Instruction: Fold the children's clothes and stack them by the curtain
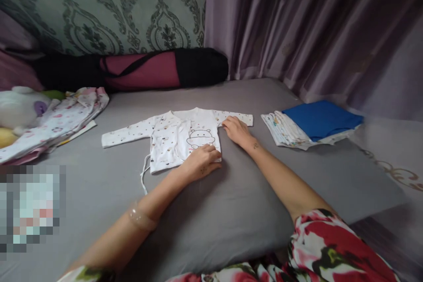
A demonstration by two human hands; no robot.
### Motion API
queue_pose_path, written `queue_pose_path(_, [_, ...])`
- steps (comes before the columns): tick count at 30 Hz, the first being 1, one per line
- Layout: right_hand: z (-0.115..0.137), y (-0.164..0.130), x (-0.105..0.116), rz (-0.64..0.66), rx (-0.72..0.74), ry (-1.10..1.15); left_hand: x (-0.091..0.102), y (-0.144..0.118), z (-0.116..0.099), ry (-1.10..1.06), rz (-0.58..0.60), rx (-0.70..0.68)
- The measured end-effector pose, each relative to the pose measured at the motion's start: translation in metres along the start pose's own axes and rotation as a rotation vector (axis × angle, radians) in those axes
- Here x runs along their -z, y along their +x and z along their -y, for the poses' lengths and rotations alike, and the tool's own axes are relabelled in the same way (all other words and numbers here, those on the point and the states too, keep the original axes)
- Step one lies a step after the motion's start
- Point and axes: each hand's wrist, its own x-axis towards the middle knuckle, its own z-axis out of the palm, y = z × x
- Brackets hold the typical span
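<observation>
Nearest, the floral sleeve (330, 242) frames the person's right arm, and a pale bracelet (140, 217) circles the left forearm. The left hand (201, 165) lies palm down over the lower front corner of a white printed baby wrap shirt (167, 145), its fingers drawn close together by the hem; whether they pinch the cloth, I cannot tell. A little farther off, the right hand (236, 130) has its fingers bent at the lower edge of the sleeve on its side; its thumb is hidden, so its grip cannot be told either.

The shirt lies flat on the grey bed (205, 224) between the arms, hem near, neckline away, sleeves spread, with loose ties (143, 176) beside the hem's left end. The step in hand seems to be squaring and smoothing it. The next move would call for a light pinch on sleeve and side edge, keeping the front unwrinkled.

To the right sits a folded stack with a blue garment (325, 119) on top; to the left, patterned baby clothes (62, 125) by a plush toy (16, 108). Beyond lies a black-and-maroon bag (142, 70) against the wall.
</observation>
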Motion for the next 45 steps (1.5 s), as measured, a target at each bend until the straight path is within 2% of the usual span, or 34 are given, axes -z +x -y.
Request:
queue_pose_path(6, [-0.008,0.004,-0.002,0.039,0.136,-0.161,-0.005,-0.007,0.001,-0.022,-0.025,0.119])
queue_pose_path(13, [-0.012,0.012,0.000,0.040,0.231,-0.262,-0.007,-0.005,-0.005,0.132,-0.029,0.099])
queue_pose_path(18, [-0.015,0.015,0.004,0.041,0.288,-0.295,-0.007,-0.006,-0.007,0.060,-0.151,0.048])
queue_pose_path(21, [-0.015,0.016,0.008,0.057,0.300,-0.322,-0.007,-0.006,-0.007,-0.034,-0.191,0.056])
queue_pose_path(24, [-0.015,0.016,0.009,0.070,0.292,-0.338,-0.008,-0.006,-0.006,-0.088,-0.168,0.052])
queue_pose_path(30, [-0.014,0.011,0.007,0.078,0.221,-0.261,-0.007,-0.008,-0.007,0.002,-0.099,0.014])
queue_pose_path(33, [-0.004,0.003,0.009,0.046,0.111,-0.250,-0.006,-0.010,-0.011,0.032,-0.109,0.003])
queue_pose_path(36, [0.017,0.000,0.006,-0.038,0.026,-0.169,-0.005,-0.009,-0.018,0.027,-0.076,-0.041])
queue_pose_path(38, [0.035,0.003,0.000,-0.041,0.076,-0.052,-0.005,-0.008,-0.023,0.033,-0.034,-0.084])
queue_pose_path(41, [0.060,0.012,-0.016,0.021,0.172,0.108,-0.004,-0.011,-0.030,0.047,0.010,-0.123])
queue_pose_path(45, [0.075,0.016,-0.035,0.084,0.113,0.153,0.003,-0.027,-0.035,0.019,0.039,-0.109])
